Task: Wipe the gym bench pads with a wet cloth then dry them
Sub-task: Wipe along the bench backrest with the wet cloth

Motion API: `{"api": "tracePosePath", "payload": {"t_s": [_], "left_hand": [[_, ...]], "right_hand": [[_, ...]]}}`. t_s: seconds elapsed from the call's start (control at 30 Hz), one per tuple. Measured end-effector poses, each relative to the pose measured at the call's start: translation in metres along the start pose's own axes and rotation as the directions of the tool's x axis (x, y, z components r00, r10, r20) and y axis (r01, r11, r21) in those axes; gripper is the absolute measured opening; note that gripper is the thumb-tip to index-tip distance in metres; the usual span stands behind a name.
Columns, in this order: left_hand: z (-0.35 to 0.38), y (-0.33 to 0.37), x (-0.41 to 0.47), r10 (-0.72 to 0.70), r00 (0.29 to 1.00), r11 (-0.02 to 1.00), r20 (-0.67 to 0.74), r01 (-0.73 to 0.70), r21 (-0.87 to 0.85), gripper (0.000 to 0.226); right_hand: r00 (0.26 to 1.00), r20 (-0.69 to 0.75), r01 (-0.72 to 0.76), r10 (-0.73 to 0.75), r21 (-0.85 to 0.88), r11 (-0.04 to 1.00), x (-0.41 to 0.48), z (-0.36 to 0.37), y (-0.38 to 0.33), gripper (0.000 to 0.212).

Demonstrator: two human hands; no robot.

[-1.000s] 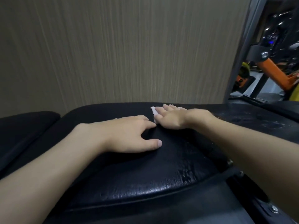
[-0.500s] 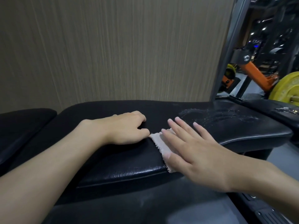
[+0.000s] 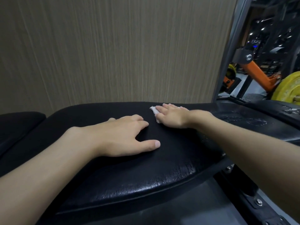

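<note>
A black padded bench pad (image 3: 129, 176) fills the middle of the view, its near edge cracked and shiny. My left hand (image 3: 118, 137) lies flat on the pad with fingers spread, holding nothing. My right hand (image 3: 172, 117) is stretched to the pad's far edge and presses flat on a small white cloth (image 3: 154, 111); only the cloth's left end shows past the fingers. A wet, streaked patch (image 3: 243, 119) shines on the pad to the right of that hand.
A second black pad (image 3: 17, 125) sits at the left. A wood-grain wall (image 3: 113, 49) rises right behind the bench. At the right stand a grey metal post (image 3: 227, 51), an orange machine arm (image 3: 258, 73) and a yellow weight plate (image 3: 287, 91). Bolted frame parts (image 3: 258, 202) lie below right.
My right hand has pushed the cloth from the pad's near edge out to its far edge. My left hand opened from a loose curl to flat with the thumb spread.
</note>
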State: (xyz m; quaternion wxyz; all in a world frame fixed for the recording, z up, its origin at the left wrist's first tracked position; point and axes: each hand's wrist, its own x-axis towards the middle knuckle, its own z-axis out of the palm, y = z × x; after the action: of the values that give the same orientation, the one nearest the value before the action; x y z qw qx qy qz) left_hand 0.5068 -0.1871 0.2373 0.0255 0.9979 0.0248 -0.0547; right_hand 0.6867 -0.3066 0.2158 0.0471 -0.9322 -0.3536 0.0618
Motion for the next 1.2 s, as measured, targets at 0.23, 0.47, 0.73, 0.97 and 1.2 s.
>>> {"api": "tracePosePath", "payload": {"t_s": [0.23,0.47,0.73,0.97,1.2], "left_hand": [[0.005,0.001,0.005,0.002,0.999,1.000,0.041,-0.001,-0.029,0.096],[0.004,0.010,0.009,-0.012,0.999,1.000,0.047,0.012,0.000,0.095],[0.005,0.021,0.017,0.003,0.999,1.000,0.033,-0.004,0.015,0.087],[0.006,0.029,0.018,0.025,0.999,1.000,0.031,-0.026,0.016,0.079],[0.003,0.038,0.027,0.037,0.997,0.997,0.064,-0.042,0.068,0.082]], "right_hand": [[0.988,0.039,-0.148,0.146,0.034,0.988,0.060,-0.011,0.027,0.067],[1.000,0.021,-0.003,0.003,0.008,1.000,0.005,-0.003,0.024,0.062],[0.983,-0.048,0.169,-0.175,-0.101,0.980,-0.149,0.007,0.015,0.049],[0.985,-0.068,0.151,-0.156,-0.076,0.986,-0.179,0.013,0.019,0.055],[0.996,-0.001,0.086,-0.086,-0.033,0.996,-0.118,0.000,0.030,0.052]]}}
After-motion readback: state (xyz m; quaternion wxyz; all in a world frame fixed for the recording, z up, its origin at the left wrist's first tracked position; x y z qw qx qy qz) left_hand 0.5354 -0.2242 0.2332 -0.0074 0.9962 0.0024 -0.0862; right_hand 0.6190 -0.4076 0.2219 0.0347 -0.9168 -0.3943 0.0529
